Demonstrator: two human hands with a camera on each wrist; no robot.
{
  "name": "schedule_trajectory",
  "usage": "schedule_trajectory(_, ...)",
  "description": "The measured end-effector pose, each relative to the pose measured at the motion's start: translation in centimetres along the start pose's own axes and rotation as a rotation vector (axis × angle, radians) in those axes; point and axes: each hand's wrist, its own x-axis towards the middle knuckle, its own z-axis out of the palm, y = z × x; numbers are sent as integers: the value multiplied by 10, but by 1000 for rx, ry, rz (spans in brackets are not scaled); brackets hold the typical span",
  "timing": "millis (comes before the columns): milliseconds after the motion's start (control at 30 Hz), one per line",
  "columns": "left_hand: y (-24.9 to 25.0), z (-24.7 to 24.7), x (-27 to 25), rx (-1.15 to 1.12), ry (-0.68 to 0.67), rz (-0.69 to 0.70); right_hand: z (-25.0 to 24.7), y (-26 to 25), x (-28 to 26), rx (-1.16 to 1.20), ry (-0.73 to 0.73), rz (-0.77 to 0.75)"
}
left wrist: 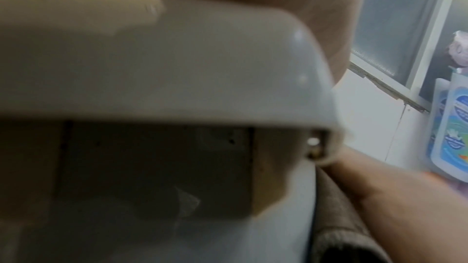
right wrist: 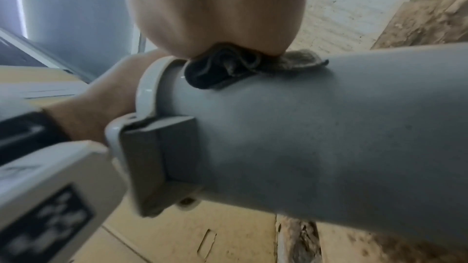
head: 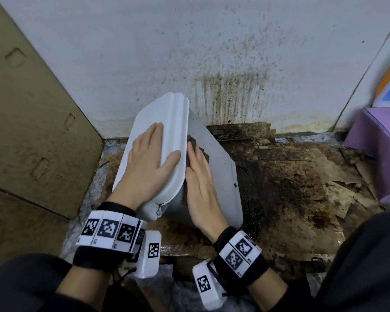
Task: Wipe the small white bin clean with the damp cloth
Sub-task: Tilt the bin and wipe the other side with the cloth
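The small white bin lies tilted on its side on the floor, its lid facing up and left. My left hand rests flat on the lid with fingers straight. Against the bin's grey-white side wall, my right hand presses a dark damp cloth with flat fingers. The right wrist view shows the cloth bunched under my palm on the bin wall, just beside the lid rim. In the blurred left wrist view the lid fills the frame, with the cloth beside it.
A large cardboard sheet leans at the left. The white wall behind the bin is spattered with brown stains. Soiled, torn cardboard covers the floor to the right. A purple box stands at the far right.
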Motion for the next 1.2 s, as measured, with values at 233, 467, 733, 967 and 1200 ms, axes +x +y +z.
schedule_trajectory(233, -4, -1, -1, -3, -3, 3, -19, -2, 54, -44, -182, 41)
schedule_trajectory(467, -3, 0, -1, -3, -3, 12, -42, 1, 121, -191, -304, 91)
schedule_trajectory(733, -4, 0, -1, -14, 19, 21, -39, 18, 127, -145, -244, 116)
schedule_trajectory(967, -6, -1, -3, -26, 7, 13, -20, 15, 47, -103, -153, 49)
schedule_trajectory(1200, -3, -3, -2, -28, 9, -1, -16, 11, 43, -111, -132, 7)
